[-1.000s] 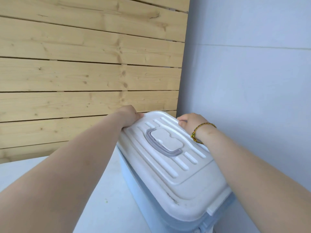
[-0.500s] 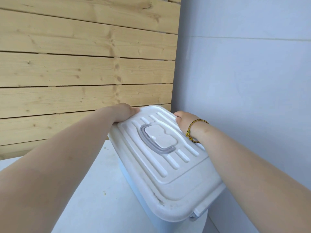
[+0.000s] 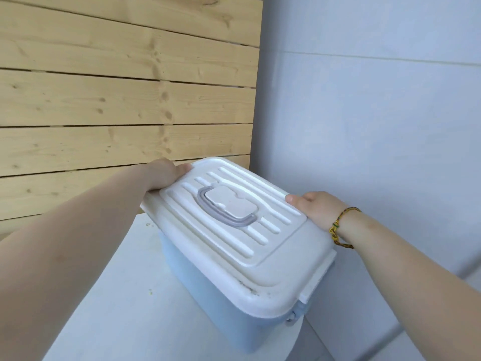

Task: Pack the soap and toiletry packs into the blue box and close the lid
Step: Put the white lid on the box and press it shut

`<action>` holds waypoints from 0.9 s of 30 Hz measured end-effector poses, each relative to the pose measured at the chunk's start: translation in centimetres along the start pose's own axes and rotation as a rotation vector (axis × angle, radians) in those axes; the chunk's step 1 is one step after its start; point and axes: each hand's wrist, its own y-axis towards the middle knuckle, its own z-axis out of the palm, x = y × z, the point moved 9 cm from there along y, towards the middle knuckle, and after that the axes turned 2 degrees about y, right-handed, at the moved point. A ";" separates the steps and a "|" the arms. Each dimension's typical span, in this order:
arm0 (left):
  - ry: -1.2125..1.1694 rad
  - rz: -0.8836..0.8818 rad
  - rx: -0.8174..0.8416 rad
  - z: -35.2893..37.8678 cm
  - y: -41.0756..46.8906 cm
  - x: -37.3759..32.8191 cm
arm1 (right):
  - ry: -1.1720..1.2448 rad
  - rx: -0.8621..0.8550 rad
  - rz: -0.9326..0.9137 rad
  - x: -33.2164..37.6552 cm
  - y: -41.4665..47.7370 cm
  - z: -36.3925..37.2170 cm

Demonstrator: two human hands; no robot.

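- Left hand (image 3: pixel 162 173) grasps the lid (image 3: pixel 234 230) at 10 o'clock; right hand (image 3: pixel 316 207) at 3.
- Box (image 3: pixel 208 295) sits on the tabletop (image 3: pixel 117 295), lid on.
- Risk: uneven pressing could leave the near clip (image 3: pixel 303 295) unlatched.

Left hand (image 3: pixel 164 172) and right hand (image 3: pixel 316 208) outstretched, gripping.

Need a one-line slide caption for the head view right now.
Both hands, left hand and right hand, grip the white lid seated on the blue box.

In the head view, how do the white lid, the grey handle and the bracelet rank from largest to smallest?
1. white lid
2. grey handle
3. bracelet: looks smallest, though part of it is hidden behind the wrist.
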 end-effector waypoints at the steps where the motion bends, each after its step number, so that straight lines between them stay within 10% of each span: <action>1: -0.021 -0.021 -0.017 -0.2 -0.6 0.7 | 0.010 -0.025 -0.041 0.5 0.2 0.0; 12: 0.113 -0.274 -0.187 -2.5 -10.3 10.0 | 0.058 -0.010 -0.289 7.4 1.3 2.1; 21: 0.262 0.424 -0.149 1.0 -15.7 -3.2 | 0.356 -0.044 -0.129 2.9 -2.5 2.5; 27: 0.347 0.380 -0.034 4.2 -15.9 -4.6 | 0.835 0.128 0.180 -2.3 -5.9 6.3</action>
